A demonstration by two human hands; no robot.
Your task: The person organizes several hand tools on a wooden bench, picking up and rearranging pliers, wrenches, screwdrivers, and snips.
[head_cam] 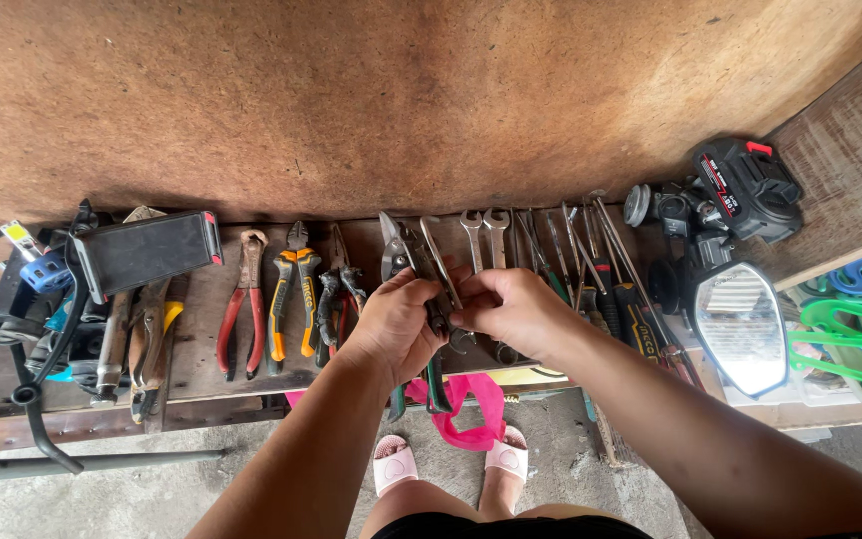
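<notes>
Pink slippers (392, 462) on a grey concrete floor (152, 499) lie closest to the camera at 6 o'clock, with a pink strap (471, 409) hanging between them. Above them a worn wooden bench (202, 359) runs from 9 to 3 o'clock, backed by a brown fibreboard wall (401, 90). At the centre, the left hand (396, 324) is wrapped around the green-handled snips (433, 384), whose blades point toward 12 o'clock. The right hand (511, 309) pinches a slim spanner (441, 265) just beside those blades; both hands are closed on metal. At 9 o'clock lie red-handled pincers (241, 299), orange-and-black pliers (291, 299) and a dark phone holder (147, 250) over tangled cables. Open-ended wrenches (483, 235) and screwdrivers (601, 269) crowd in at 1 o'clock, touching the right wrist. Toward 3 o'clock sit a black power-tool battery (745, 185), a mirror (740, 324) and green plastic hangers (850, 344).
</notes>
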